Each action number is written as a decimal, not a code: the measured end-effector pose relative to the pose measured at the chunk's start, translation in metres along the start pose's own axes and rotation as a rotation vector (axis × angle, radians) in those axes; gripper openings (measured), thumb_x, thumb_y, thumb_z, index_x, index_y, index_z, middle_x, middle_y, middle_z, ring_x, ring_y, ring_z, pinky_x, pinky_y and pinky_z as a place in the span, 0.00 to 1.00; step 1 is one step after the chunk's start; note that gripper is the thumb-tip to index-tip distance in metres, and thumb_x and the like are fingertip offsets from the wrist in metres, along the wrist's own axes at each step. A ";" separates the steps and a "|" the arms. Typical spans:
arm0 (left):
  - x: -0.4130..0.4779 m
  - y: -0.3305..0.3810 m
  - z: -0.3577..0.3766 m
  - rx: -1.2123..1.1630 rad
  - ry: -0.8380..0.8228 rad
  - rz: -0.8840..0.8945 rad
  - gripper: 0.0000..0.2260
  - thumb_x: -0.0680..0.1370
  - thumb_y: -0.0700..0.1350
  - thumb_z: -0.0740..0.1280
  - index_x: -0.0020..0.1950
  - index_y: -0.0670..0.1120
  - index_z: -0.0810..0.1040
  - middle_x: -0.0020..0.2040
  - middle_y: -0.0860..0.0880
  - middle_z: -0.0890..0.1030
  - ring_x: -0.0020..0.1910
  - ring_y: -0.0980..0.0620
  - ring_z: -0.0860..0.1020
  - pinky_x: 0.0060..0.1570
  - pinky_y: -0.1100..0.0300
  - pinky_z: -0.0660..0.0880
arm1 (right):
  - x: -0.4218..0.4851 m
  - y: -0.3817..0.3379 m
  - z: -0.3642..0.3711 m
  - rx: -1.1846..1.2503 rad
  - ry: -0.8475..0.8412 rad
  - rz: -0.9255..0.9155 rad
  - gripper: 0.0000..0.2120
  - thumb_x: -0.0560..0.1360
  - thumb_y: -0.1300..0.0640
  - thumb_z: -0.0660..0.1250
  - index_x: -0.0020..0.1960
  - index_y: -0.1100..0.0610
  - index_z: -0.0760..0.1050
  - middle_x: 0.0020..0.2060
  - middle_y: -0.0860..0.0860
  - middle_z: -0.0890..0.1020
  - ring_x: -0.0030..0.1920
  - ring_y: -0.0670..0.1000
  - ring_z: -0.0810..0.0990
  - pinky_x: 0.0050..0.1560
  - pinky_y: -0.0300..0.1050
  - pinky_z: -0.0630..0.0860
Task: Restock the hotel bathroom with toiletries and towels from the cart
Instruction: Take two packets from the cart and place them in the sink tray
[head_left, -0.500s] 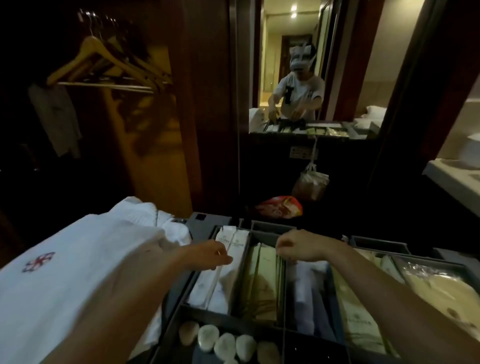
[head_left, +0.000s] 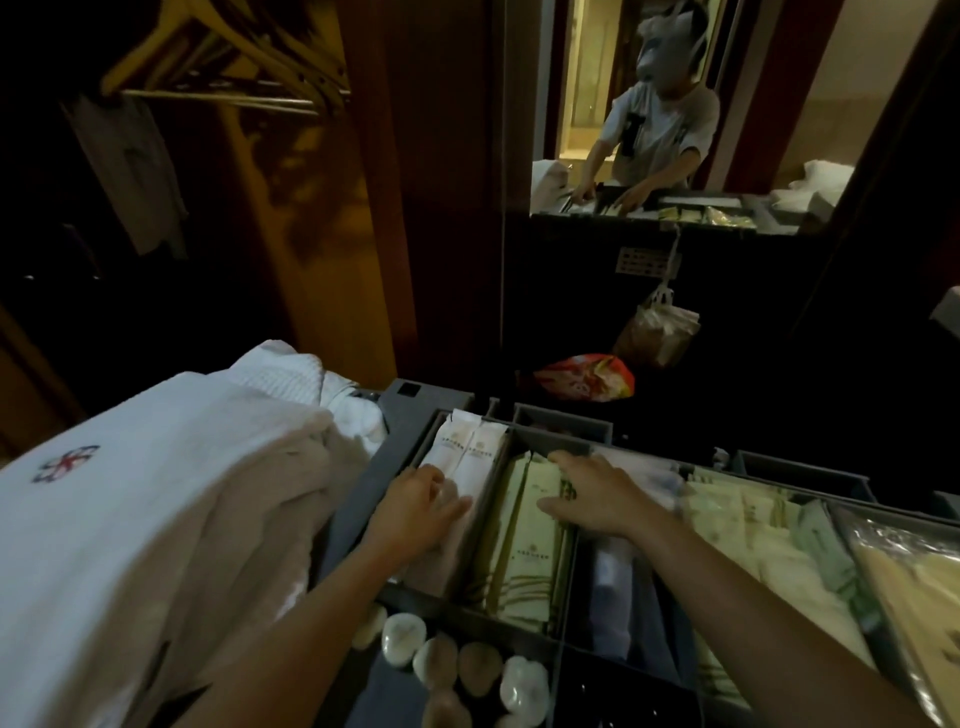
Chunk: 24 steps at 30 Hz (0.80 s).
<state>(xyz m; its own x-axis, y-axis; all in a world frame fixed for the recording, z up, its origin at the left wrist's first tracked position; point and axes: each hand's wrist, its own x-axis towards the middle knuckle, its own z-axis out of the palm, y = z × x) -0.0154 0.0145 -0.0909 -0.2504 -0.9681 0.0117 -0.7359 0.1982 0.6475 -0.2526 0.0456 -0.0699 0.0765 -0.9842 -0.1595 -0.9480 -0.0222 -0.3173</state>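
- the cart tray (head_left: 400, 441) carries the toiletries in long compartments, side by side.
- the left hand (head_left: 418, 506) lies in the compartment nearest the left edge of the tray, with its fingers loosely bent on the white packets (head_left: 475, 457). i cannot tell if it already pinches one packet or only touches them.
- the right hand (head_left: 597, 499) is spread flat, palm down, over the cream packets (head_left: 524, 540) in the next compartment. its fingertips reach toward the far edge of the tray. it seems to hold nothing yet.
- more pale packets (head_left: 753, 535) fill the compartments toward the right edge.
- small round soaps (head_left: 402, 636) lie in a row in the compartment at the near edge.
- folded white towels (head_left: 156, 499) are stacked just beside the left edge of the tray; nobody touches them.
- in my judgement the task is at an early step: the person is choosing toiletries, nothing is lifted clearly out, and the compartments look full.
- what is left, as i judge it: to take the packets and soaps, to take the towels, and to carry all into the bathroom, which these pictures do not show clearly.
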 end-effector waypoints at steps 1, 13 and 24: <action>-0.004 0.000 0.003 -0.059 0.055 -0.004 0.15 0.73 0.54 0.69 0.50 0.44 0.74 0.45 0.47 0.76 0.44 0.48 0.76 0.42 0.59 0.72 | 0.001 -0.001 0.004 -0.016 0.005 -0.002 0.29 0.73 0.39 0.63 0.68 0.51 0.61 0.62 0.54 0.74 0.62 0.57 0.71 0.57 0.50 0.70; -0.014 -0.005 0.019 -0.021 0.212 0.107 0.13 0.74 0.55 0.67 0.55 0.52 0.76 0.51 0.55 0.71 0.50 0.55 0.71 0.57 0.51 0.70 | 0.003 -0.008 0.046 0.129 0.307 0.016 0.34 0.72 0.40 0.65 0.73 0.46 0.55 0.69 0.49 0.68 0.70 0.53 0.62 0.66 0.51 0.59; -0.011 -0.006 0.023 0.107 0.160 0.047 0.20 0.75 0.59 0.63 0.64 0.54 0.70 0.61 0.52 0.70 0.61 0.51 0.68 0.61 0.55 0.60 | 0.005 -0.009 0.048 0.279 0.314 0.041 0.31 0.69 0.44 0.70 0.68 0.47 0.63 0.64 0.48 0.73 0.66 0.53 0.65 0.65 0.53 0.64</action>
<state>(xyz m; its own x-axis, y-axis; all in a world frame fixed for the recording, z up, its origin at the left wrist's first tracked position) -0.0229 0.0271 -0.1128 -0.1890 -0.9677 0.1670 -0.7906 0.2508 0.5585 -0.2288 0.0492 -0.1123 -0.0981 -0.9899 0.1021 -0.8248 0.0235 -0.5649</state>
